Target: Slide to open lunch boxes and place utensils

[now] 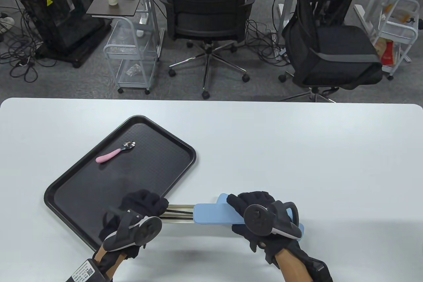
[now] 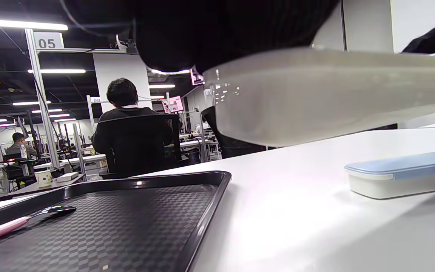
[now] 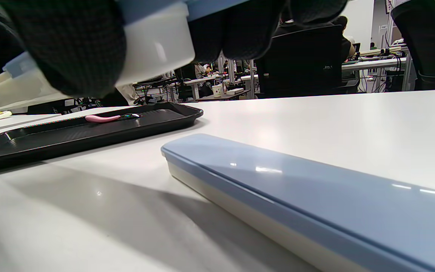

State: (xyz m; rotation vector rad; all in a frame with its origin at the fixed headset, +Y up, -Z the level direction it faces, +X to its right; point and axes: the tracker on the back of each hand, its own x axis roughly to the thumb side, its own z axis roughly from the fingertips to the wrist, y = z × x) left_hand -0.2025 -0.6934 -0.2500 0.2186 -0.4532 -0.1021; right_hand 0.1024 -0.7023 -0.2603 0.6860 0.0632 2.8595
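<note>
Both hands hold a long lunch box above the table, near its front edge. My left hand [image 1: 155,207] grips the whitish base [image 1: 176,213] at its left end; the base also shows in the left wrist view [image 2: 315,98]. My right hand [image 1: 246,207] grips the blue lid [image 1: 214,214], which is slid partly to the right, leaving the left part open. Something dark lies inside; I cannot tell what. A second box [image 3: 296,189] with a blue lid lies closed on the table under my right hand. A pink-handled spoon [image 1: 114,153] lies on the black tray [image 1: 82,182].
The tray sits at an angle on the left of the white table [image 1: 297,149], its near corner under my left hand. The second box also shows in the left wrist view [image 2: 402,173]. Office chairs and carts stand beyond the far edge.
</note>
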